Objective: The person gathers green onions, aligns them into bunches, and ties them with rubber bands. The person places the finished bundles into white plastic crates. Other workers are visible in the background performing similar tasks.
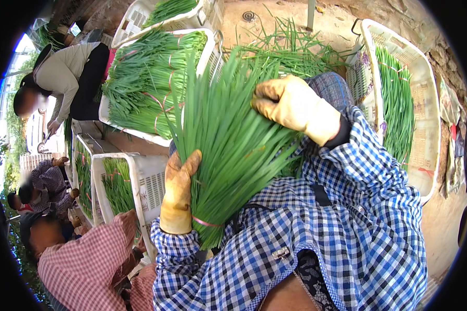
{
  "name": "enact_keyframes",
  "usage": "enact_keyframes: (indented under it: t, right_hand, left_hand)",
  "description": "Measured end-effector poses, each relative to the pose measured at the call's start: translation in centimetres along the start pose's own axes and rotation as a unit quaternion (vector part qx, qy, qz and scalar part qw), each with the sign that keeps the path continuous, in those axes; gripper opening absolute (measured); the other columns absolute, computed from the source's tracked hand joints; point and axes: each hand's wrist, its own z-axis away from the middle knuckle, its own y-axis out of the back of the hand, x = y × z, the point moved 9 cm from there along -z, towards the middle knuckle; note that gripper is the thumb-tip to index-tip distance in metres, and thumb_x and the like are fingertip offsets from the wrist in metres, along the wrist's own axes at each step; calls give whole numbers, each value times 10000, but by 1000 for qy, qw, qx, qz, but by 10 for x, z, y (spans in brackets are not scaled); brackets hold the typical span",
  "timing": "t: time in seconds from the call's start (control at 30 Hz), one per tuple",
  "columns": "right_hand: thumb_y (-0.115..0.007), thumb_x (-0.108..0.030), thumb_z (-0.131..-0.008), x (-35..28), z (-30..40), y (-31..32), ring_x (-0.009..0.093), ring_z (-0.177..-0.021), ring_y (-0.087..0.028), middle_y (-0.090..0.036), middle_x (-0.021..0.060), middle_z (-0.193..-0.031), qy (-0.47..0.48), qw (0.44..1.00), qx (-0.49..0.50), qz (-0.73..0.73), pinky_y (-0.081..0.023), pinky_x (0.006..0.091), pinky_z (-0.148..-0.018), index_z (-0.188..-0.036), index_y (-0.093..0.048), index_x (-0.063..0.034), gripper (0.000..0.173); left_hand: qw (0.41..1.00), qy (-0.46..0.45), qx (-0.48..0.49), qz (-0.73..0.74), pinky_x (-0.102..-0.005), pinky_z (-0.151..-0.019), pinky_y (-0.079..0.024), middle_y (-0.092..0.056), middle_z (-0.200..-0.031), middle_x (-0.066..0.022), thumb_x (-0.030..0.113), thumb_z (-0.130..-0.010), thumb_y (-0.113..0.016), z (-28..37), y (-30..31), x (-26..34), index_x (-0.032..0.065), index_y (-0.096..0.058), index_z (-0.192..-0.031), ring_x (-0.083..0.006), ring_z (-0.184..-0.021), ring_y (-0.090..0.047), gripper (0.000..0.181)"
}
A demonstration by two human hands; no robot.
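A large bundle of long flat green leaves, apparently garlic chives (233, 144), lies across my lap, fanned out toward the top. A pink tie (207, 222) binds it near its lower end. My left hand (179, 192), in a stained yellow rubber glove, grips the bundle's left side with the thumb over the leaves. On the upper right, my right hand (295, 107) wears a matching glove. Its curled fingers pinch leaves at the bundle's edge; the fingertips are partly hidden.
Loose leaves (292, 52) lie on the floor ahead. White plastic crates of tied bundles stand at upper left (208, 46), left (151, 186) and right (424, 116). A co-worker in red checks (89, 256) sits close at left; another person (62, 74) bends beyond. A mosquito coil (248, 16) lies ahead.
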Motion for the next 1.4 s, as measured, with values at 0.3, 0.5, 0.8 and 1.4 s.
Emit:
enact_keyframes:
  t: [0.3,0.5,0.8,1.4]
  right_hand:
    - [-673,-269,-914,-5,32,-12,67,-493,-545,-727,128,-933,-64,930,-168,-321,-444,230,-445,-1099,-694,-30,303]
    - [-728,-284,-842,-1,33,-63,231,-812,-697,-715,149,-896,-59,982,-162,-79,-546,300,-725,-1132,-673,-63,368]
    - [-715,-150,-875,-17,115,-76,53,-513,-520,-623,11,-687,-77,750,-539,-376,-404,214,-435,-1023,-693,14,222]
    - [-654,-248,-811,-5,22,-93,348,-560,-628,-638,124,-634,71,951,66,295,-521,431,-541,-963,-641,-107,208]
  left_hand:
    - [998,-14,67,17,-305,-852,-536,-667,-1141,-88,108,-929,-628,-12,31,-7,5,-590,-1256,-177,-975,-651,346]
    - [998,-15,55,17,-294,-849,-531,-668,-1130,-79,102,-928,-621,-12,26,-6,1,-594,-1246,-168,-967,-648,334]
    - [995,-25,88,43,-305,-836,-544,-673,-1112,-88,110,-926,-631,-8,37,-5,1,-598,-1229,-177,-941,-658,324]
    - [996,-26,88,7,-293,-801,-539,-675,-1064,-77,104,-920,-642,-12,45,-15,-13,-614,-1186,-164,-900,-652,293]
